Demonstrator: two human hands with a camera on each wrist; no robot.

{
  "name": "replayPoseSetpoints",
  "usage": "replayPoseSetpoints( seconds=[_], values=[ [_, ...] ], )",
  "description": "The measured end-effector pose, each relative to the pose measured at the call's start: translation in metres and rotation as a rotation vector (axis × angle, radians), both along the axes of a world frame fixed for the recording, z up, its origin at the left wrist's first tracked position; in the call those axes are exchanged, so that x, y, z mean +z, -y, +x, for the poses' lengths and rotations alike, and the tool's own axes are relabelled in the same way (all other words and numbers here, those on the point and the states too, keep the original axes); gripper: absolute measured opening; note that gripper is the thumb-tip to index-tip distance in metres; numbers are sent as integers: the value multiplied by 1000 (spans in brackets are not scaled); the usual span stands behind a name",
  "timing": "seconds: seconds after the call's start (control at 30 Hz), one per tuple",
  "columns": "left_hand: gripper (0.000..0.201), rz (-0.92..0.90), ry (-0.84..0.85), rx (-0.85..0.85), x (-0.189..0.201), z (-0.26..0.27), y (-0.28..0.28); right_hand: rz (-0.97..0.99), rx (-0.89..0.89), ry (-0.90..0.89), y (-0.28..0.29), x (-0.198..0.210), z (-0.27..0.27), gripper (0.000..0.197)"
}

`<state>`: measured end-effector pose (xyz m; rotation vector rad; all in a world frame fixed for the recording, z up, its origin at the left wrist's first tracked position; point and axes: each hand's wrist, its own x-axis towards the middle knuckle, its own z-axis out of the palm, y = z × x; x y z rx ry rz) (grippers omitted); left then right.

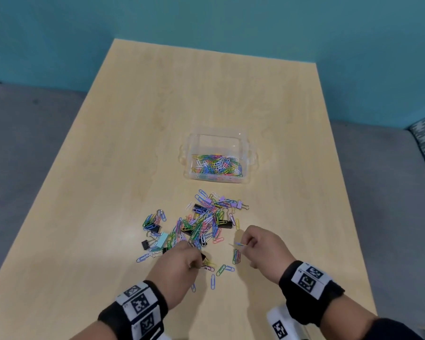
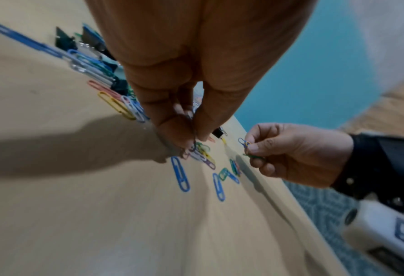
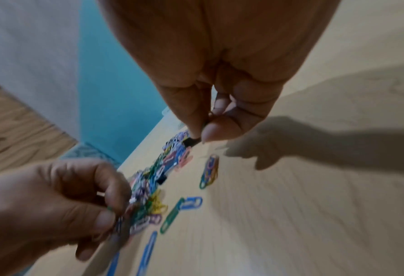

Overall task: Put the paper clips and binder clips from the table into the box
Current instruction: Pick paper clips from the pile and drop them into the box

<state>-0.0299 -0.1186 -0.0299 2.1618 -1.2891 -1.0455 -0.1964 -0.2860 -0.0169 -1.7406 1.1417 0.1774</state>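
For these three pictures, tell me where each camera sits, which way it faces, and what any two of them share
Head: worn high, facing forward and down at the table, clear box, clip pile; both hands and wristbands show.
Left wrist: looks along the left hand at clips under its fingertips; the right hand shows opposite.
Right wrist: looks along the right hand, which pinches clips; left hand shows.
Shared: all three show both hands and the loose clips.

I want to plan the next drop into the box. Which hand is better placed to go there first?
The right hand, probably. It already pinches a few paper clips above the table, and the box lies ahead on its side. The left hand is down at the pile, gathering clips.
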Motion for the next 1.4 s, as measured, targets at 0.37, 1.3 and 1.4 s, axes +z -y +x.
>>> replayPoseSetpoints(
  seconds=[0.37, 1.3, 1.4],
  values=[
    [18, -154, -418, 322, 68, 71, 71, -39, -139, 216, 71, 41, 50, 18],
    [20, 154, -596, 233, 58, 87, 102, 256, -393, 416, 81, 37, 80, 24],
    [21, 149, -626, 264, 62, 90, 100, 247, -366, 406, 80, 41, 82, 22]
  ],
)
